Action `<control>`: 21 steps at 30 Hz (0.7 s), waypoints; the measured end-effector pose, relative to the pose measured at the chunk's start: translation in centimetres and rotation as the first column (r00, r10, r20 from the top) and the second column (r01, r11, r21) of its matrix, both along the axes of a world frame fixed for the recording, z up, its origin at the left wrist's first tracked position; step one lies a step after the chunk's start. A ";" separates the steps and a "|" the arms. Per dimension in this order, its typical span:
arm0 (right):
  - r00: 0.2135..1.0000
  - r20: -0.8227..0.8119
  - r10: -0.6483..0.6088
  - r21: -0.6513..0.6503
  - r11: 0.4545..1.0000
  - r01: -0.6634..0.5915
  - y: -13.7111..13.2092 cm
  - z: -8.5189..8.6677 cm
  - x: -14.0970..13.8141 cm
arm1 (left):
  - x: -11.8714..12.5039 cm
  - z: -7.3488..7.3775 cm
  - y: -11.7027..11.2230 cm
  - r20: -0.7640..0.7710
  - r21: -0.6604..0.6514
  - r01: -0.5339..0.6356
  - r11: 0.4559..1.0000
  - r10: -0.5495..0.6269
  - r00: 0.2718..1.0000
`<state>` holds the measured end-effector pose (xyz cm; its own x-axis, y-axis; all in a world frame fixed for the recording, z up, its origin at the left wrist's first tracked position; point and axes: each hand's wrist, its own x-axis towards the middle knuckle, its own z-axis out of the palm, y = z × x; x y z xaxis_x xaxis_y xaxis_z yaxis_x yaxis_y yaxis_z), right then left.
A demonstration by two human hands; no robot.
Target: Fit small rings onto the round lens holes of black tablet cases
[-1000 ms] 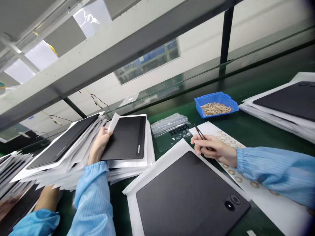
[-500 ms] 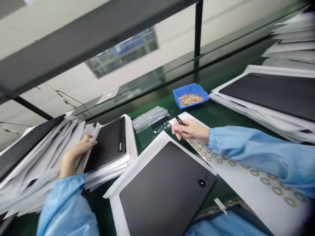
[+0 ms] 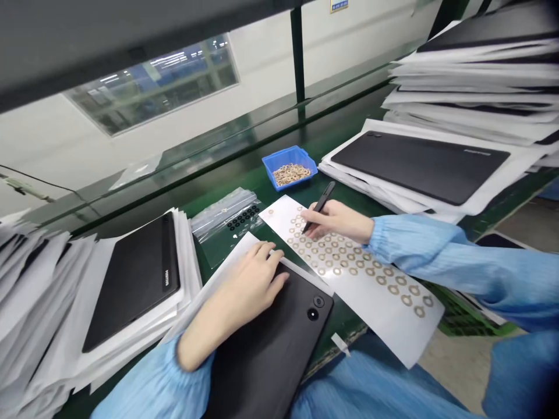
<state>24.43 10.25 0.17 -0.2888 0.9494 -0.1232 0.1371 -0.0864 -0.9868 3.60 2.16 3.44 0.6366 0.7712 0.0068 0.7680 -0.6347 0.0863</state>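
Observation:
A black tablet back panel [image 3: 271,343] with two round camera rings, one with a bright spot in it, lies on a white sheet in front of me. My left hand [image 3: 251,279] rests on its upper edge, fingers spread and slightly bent. Black tweezers [image 3: 322,203] are held in my right hand [image 3: 336,220], closed round them, with the tips pointing down. Beneath that hand stretches a pale sheet [image 3: 393,326] bearing rows of tan rings [image 3: 353,271]. Whether the tips grip a ring, I cannot tell.
A blue bin [image 3: 286,152] of loose rings stands at the back. Near it lies a clear plastic bag [image 3: 225,212] with small black rings on it. Stacked panels with white sheets rise at left [image 3: 135,273] and right [image 3: 419,166]. A green crate [image 3: 467,314] sits below the right side.
My left hand has left the left stack and come down on the panel in front. My right hand has turned the tweezers tips-down over the ring sheet. The view has swung right.

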 end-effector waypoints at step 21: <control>0.970 0.183 -0.160 0.347 0.934 0.088 2.3 -2.8 -2.0 | 0.5 -5.5 3.5 0.223 0.065 -0.002 0.998 -0.012 0.975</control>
<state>22.45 12.50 -2.61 -0.1685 0.9721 0.1632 0.3489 0.2137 -0.9125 4.07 5.64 -2.10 0.6170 0.7615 0.1986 0.7308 -0.6481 0.2143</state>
